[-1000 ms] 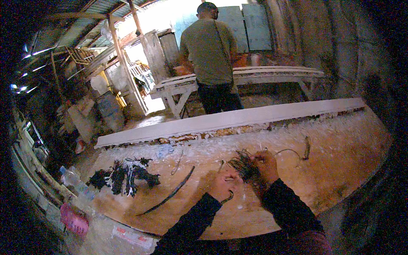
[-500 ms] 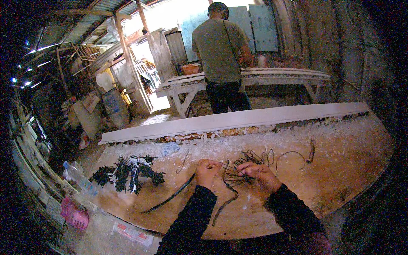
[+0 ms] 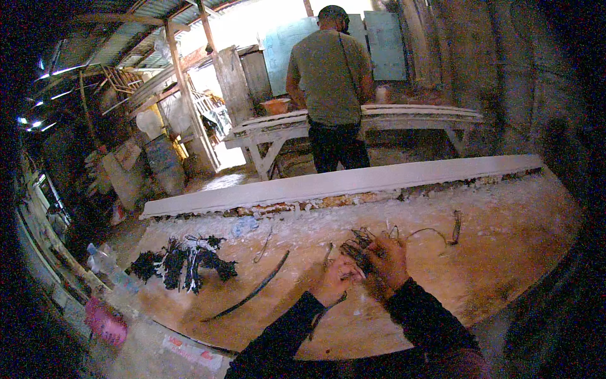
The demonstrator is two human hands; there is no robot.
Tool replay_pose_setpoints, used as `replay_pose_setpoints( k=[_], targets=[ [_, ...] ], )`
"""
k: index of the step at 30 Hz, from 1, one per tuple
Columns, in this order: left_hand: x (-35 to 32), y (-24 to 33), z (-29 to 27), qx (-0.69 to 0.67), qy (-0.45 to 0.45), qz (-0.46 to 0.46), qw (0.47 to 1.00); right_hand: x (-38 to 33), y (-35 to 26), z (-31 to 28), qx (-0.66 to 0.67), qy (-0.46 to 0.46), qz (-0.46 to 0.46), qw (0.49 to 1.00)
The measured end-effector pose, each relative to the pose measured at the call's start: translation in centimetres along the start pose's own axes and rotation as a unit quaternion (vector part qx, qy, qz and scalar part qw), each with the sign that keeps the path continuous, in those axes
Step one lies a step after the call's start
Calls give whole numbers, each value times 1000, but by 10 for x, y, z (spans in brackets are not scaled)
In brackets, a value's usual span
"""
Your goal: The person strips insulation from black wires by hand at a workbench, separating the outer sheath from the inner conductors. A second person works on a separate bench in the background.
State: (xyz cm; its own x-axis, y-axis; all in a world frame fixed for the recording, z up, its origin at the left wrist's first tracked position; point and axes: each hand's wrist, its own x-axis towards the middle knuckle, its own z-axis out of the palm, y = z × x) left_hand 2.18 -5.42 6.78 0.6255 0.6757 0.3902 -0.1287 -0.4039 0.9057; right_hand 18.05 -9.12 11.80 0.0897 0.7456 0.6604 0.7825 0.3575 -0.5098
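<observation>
A bundle of thin dark wire-like strands [image 3: 358,245] is gripped in my right hand [image 3: 390,260], its looped ends sticking up past the fingers. Against the bundle's lower side, my left hand [image 3: 336,282] has its fingers closed; what they pinch is too small to make out. One dark flat strip [image 3: 255,292] lies on the board left of my hands. A second dark strip [image 3: 325,311] runs partly under my left hand. Farther left is a heap of black and whitish strand bundles [image 3: 186,262]. Loose thin strands [image 3: 454,230] curl on the board to the right.
The wooden board [image 3: 480,278] is dusted white, with a long white raised ledge [image 3: 341,180] along its far side. A plastic bottle [image 3: 110,262] and a pink container [image 3: 104,322] are at the left. Beyond, a person [image 3: 331,82] stands at another white-topped bench [image 3: 416,115].
My left hand has moved right, away from the first strip and up to the bundle. My right hand has closed round the strands, which are now gathered tighter. The view has shifted slightly.
</observation>
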Motion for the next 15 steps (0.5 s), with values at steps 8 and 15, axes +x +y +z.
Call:
replay_pose_setpoints(
  k=[8,15],
  targets=[
    [-2,2,19,-133,-67,53,987,5,4,6,252,52,165,952],
    [1,-6,-7,-144,15,-48,988,8,-12,-21,38,-7,87,995]
  ],
)
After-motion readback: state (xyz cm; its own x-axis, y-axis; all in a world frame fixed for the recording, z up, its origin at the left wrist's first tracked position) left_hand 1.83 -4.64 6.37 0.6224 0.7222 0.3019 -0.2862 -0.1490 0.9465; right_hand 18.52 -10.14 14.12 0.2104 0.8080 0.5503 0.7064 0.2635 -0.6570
